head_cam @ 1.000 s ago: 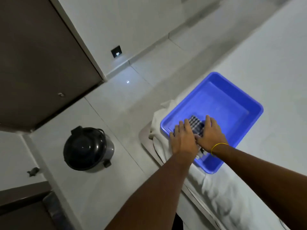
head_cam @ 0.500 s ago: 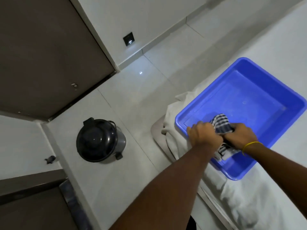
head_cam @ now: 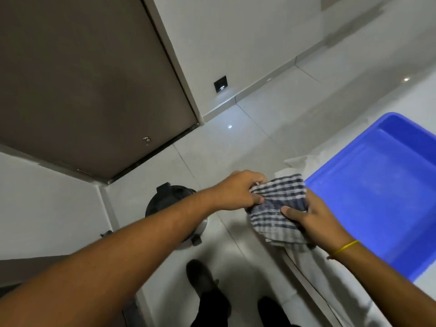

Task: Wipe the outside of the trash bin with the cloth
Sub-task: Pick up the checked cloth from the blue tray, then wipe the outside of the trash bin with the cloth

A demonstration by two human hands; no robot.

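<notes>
A blue-and-white checked cloth point(head_cam: 277, 208) hangs in the air between my two hands, just left of the blue tub. My left hand point(head_cam: 238, 191) pinches its upper left edge. My right hand point(head_cam: 311, 215) grips it from the right, thumb on top. The small round pedal trash bin point(head_cam: 169, 197), black lid over a metal body, stands on the floor below my left forearm, which hides much of it. Its pedal point(head_cam: 196, 239) shows at the front.
A blue plastic tub point(head_cam: 377, 185) rests on a white-sheeted bed point(head_cam: 313, 267) at the right. A dark door point(head_cam: 82, 90) fills the upper left, a wall socket point(head_cam: 220, 83) beside it. My shoes point(head_cam: 200, 277) stand on the glossy tiled floor.
Both hands lifted the cloth out of the blue tub and carried it left, over the tub's edge. The view swung left and down, bringing the bin under my left arm.
</notes>
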